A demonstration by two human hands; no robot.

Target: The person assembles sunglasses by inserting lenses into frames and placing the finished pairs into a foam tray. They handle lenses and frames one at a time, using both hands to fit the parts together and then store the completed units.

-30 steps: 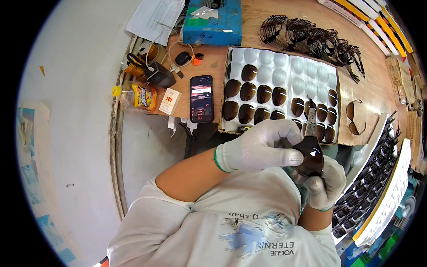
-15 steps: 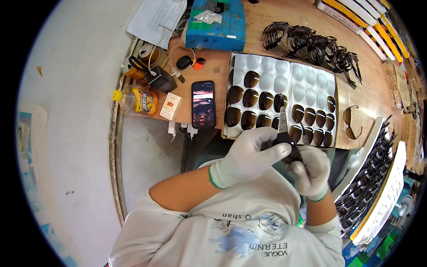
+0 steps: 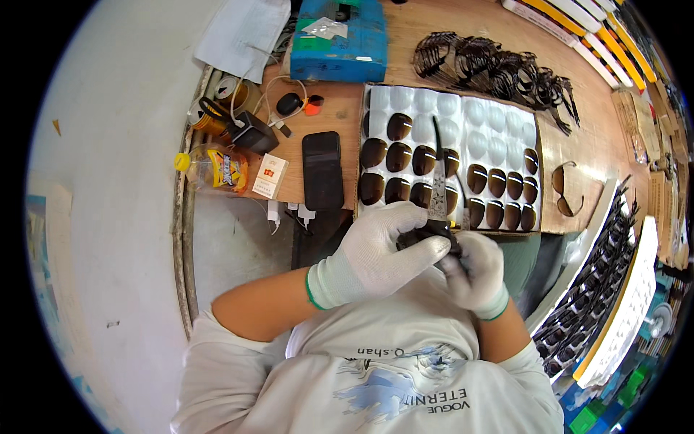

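Both my hands wear white gloves with green cuffs and meet in front of my chest. Between them is a dark sunglasses frame (image 3: 439, 195), its patterned temple arm pointing up and away over the lens tray. My left hand (image 3: 379, 244) grips it with thumb and fingers at the hinge end. On the other side my right hand (image 3: 476, 269) is curled against the frame, its fingers slightly blurred. The fingers hide most of the frame's front. Just beyond lies the white moulded lens tray (image 3: 426, 98), with brown lenses (image 3: 399, 157) in its nearer pockets and several bare pockets farther back.
Left of the tray lie a phone (image 3: 322, 173), a cigarette box (image 3: 270, 176), a plastic bottle (image 3: 220, 168) and a black charger (image 3: 254, 133). Behind are a blue box (image 3: 340, 50) and a heap of temple arms (image 3: 499, 69). Finished-looking sunglasses (image 3: 567, 189) and a filled rack (image 3: 589, 282) sit right.
Both hands and the frame have shifted left in the view, and the temple arm now shows longer and tilts left. The phone screen has gone dark. The view itself has shifted slightly.
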